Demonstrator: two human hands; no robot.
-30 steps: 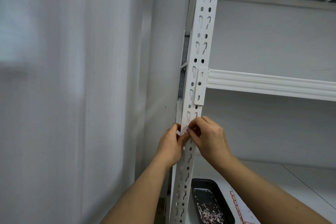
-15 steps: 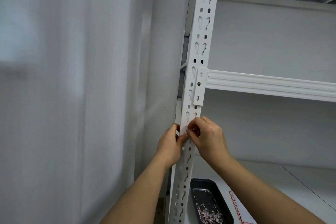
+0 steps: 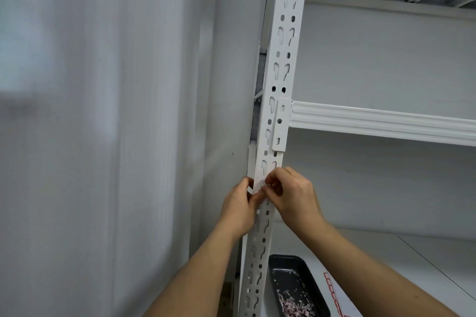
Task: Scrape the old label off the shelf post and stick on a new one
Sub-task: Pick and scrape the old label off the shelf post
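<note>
No brand or readable text is seen on the shelf post (image 3: pixel 277 116). Red printed marks (image 3: pixel 334 288) are seen on the lower shelf board (image 3: pixel 412 273), right of the tray; they are cropped and too blurred to be read.

A small white label (image 3: pixel 259 185) is held against the front face of the post, below the beam bracket (image 3: pixel 281 123). Any print on the label cannot be made out.

Left hand (image 3: pixel 240 207): wrapped on the post's left edge, with the thumb laid on the label's lower left part. Right hand (image 3: pixel 293 194): fingers curled, with the tips pinching or pressing the label's right edge. Whether the label is fully stuck down cannot be told.

A black tray (image 3: pixel 313 278) is seen on the lower shelf board just right of the post, with pinkish-white scrapings (image 3: pixel 296 304) lying inside. The white beam (image 3: pixel 381 123) is hooked to the post through the bracket. A white curtain (image 3: pixel 103 136) hangs at left.

Compared with 0.5 s and 1.0 s ago: hands, label and tray are found at nearly the same places. The same grip is kept by both hands; only a slight fingertip shift of the right hand on the label is noted.
</note>
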